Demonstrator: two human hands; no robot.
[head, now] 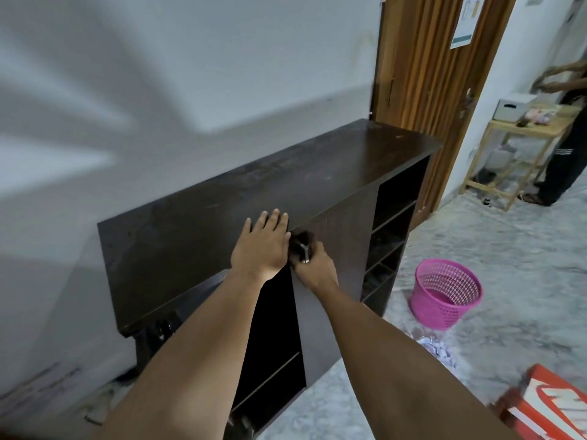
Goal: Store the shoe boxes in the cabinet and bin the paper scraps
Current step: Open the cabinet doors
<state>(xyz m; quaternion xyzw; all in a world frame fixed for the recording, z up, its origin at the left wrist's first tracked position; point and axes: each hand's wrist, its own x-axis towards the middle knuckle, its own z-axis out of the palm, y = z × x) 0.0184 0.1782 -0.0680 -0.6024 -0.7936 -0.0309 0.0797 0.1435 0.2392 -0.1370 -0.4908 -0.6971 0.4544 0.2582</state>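
Hiding door handle [305,252]: right hand [314,268] gripping.

Matt dark wood cabinet [254,192]

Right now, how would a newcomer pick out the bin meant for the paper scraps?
Find the dark cabinet against the wall. On the floor off its open-shelf end stands the basket. It is bright pink with lattice sides, unlike the orange shoe box nearer the camera.

Two bare forearms, no sleeves reaching into view, ending in left hand [261,246] and right hand [314,268], ringless, wrists unadorned.
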